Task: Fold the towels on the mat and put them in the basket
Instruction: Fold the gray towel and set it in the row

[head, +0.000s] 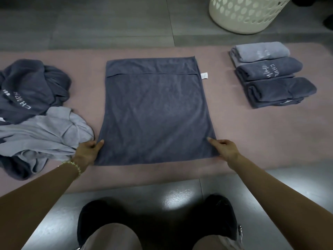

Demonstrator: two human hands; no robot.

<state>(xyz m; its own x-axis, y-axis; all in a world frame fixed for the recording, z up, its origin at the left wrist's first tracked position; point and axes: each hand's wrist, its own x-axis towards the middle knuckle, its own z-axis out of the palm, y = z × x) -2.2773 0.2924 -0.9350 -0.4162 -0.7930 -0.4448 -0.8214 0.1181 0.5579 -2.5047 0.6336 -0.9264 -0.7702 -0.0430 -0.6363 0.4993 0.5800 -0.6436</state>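
Pinching its near corners, left hand [88, 150] and right hand [225, 148] held the towel [155, 112] flat for folding, I reckoned.

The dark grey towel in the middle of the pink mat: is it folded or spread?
Mostly spread: the dark grey towel lies flat, only its far edge turned over in a band.

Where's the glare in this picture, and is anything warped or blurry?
Head view: a bright glare patch lies on the glossy floor between the shoes; head view: the wide lens bows the mat edges and widens the spread towel toward the camera; head view: light is dim and flat, and lettering on the folded towels looks soft.
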